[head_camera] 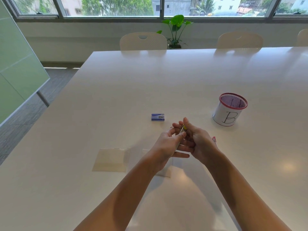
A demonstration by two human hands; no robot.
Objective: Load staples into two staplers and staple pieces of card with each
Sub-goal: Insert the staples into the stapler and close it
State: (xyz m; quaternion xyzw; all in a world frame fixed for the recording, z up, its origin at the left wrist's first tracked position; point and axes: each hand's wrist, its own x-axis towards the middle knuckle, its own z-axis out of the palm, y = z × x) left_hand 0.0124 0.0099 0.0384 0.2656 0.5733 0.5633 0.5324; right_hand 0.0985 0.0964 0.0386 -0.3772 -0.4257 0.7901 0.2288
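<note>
Here, both hands' grip pinching stapler [182,130], mesh cup [230,112] (contents unclear).

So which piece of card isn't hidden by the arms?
The card on the left lies in full view; the other card is mostly covered by the left hand.

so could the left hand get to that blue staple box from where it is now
Probably yes: the staple box lies just beyond the left hand with bare table between, but that hand is holding the stapler.
</note>
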